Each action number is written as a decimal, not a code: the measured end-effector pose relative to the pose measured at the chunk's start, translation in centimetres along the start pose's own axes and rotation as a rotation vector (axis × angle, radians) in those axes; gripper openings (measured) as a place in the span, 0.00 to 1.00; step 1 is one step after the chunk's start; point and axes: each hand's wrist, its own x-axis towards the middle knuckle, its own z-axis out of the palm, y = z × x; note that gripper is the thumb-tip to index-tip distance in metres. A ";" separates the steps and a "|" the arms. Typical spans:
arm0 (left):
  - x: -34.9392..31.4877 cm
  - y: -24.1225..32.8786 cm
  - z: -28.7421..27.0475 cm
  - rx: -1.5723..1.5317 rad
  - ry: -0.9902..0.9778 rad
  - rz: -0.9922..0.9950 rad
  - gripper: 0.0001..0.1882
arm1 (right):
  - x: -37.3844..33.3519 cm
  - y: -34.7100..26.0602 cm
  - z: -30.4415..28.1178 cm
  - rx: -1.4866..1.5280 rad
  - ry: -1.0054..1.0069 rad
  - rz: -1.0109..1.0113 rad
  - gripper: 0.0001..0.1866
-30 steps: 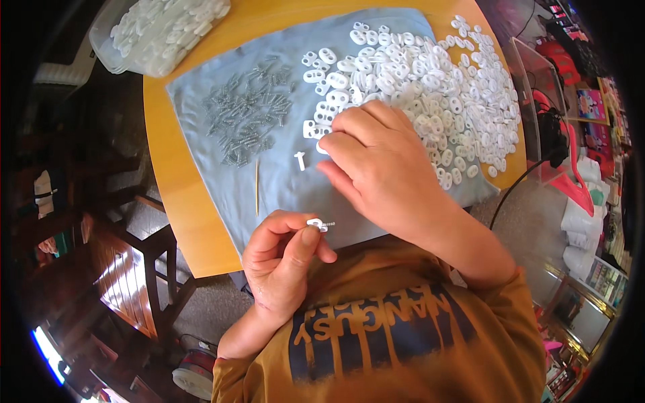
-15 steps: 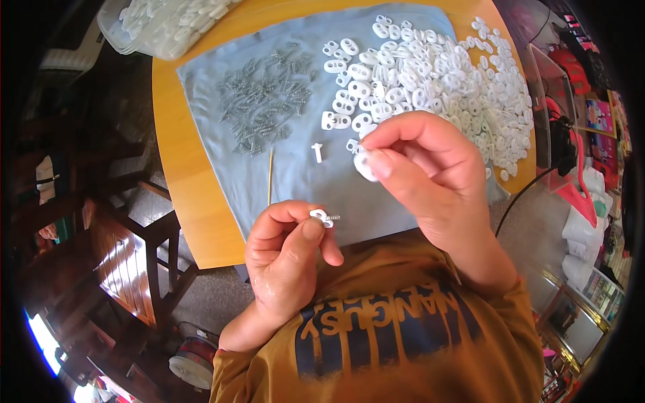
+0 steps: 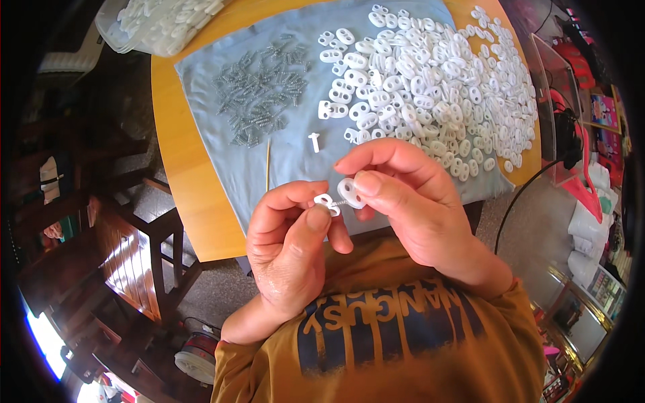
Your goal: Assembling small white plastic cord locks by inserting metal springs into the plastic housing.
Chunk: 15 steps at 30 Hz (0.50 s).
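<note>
My left hand (image 3: pixel 285 248) pinches a small white plastic cord-lock piece (image 3: pixel 325 200) between thumb and forefinger. A tiny coil spring (image 3: pixel 340 203) sticks out of it toward the right. In my right hand (image 3: pixel 416 211), thumb and fingertips grip an oval white cord-lock part (image 3: pixel 349 193) with two holes. This oval is right at the spring's free end; whether they touch I cannot tell. Both hands are above the near edge of a blue-grey cloth (image 3: pixel 222 161). Beyond them lie a small white T-shaped piece (image 3: pixel 314 142) and a thin yellow stick (image 3: pixel 268 164).
The cloth covers much of a wooden table (image 3: pixel 173 154). A heap of springs (image 3: pixel 262 94) lies at the left, a larger heap of white plastic parts (image 3: pixel 416 80) at the right. A clear tub (image 3: pixel 158 30) of white pieces stands far left. A wooden chair (image 3: pixel 124 258) is beside the table.
My right hand has come down and left with the oval part, up to the spring. My left hand still holds its piece, raised slightly.
</note>
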 end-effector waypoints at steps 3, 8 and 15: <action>0.0 -0.3 0.2 -0.067 -0.005 0.052 0.10 | -0.1 0.2 0.5 0.127 -0.061 0.050 0.09; -0.1 -0.3 0.0 -0.088 0.004 0.047 0.10 | 0.0 0.0 0.5 0.144 -0.115 0.078 0.08; -0.2 -0.2 0.3 -0.095 0.010 0.082 0.09 | -0.8 0.3 0.7 0.002 -0.126 0.011 0.11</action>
